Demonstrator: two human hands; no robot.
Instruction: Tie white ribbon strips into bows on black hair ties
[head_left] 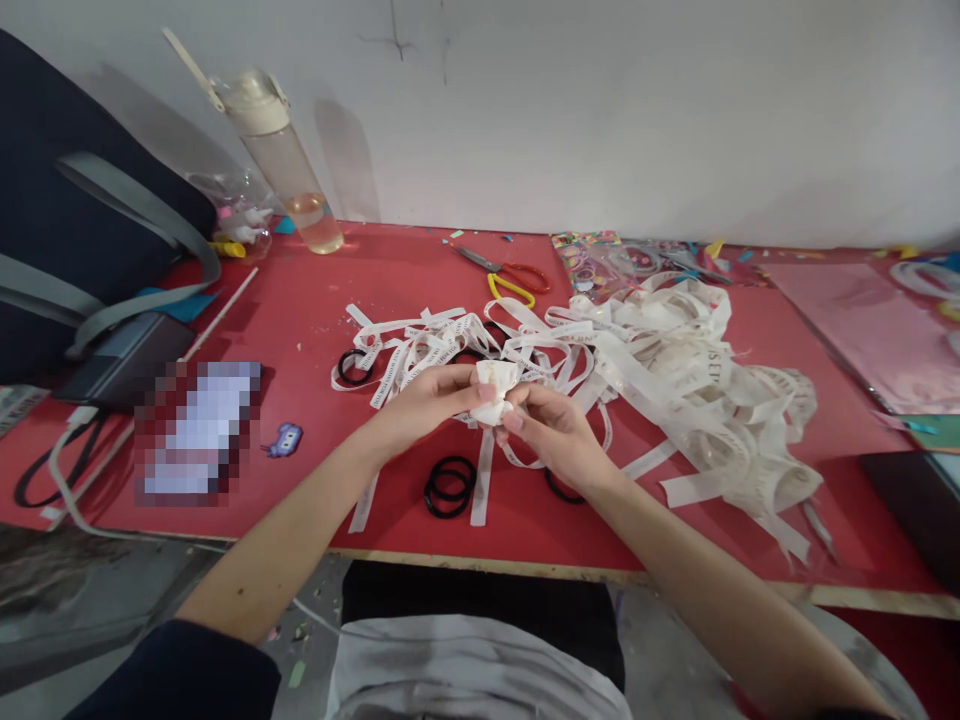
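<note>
Currently, we work with both hands above the middle of the table. Our left hand is clamped, thumb against fingers, on the left side of the folded white piece; our right hand pinches the same piece at its lower right. The piece is held up between the two hands, in front of the printed ribbon strips. We judge the step in hand to be shaping: the material is gathered narrow where the fingers meet, with a wider end flaring above. Whether it joins any strip beneath, we cannot tell.

By our judgement, the next move calls for a firm pinch from one hand at the gathered middle, so that the other can adjust the loose ends without releasing the folds. We must guard against slipping, since the material looks thin and limp. For reference, two overlapping black rings lie toward the table's near edge, the wide ribbon heap lies to the right, and the scissors rest beyond the strips.
</note>
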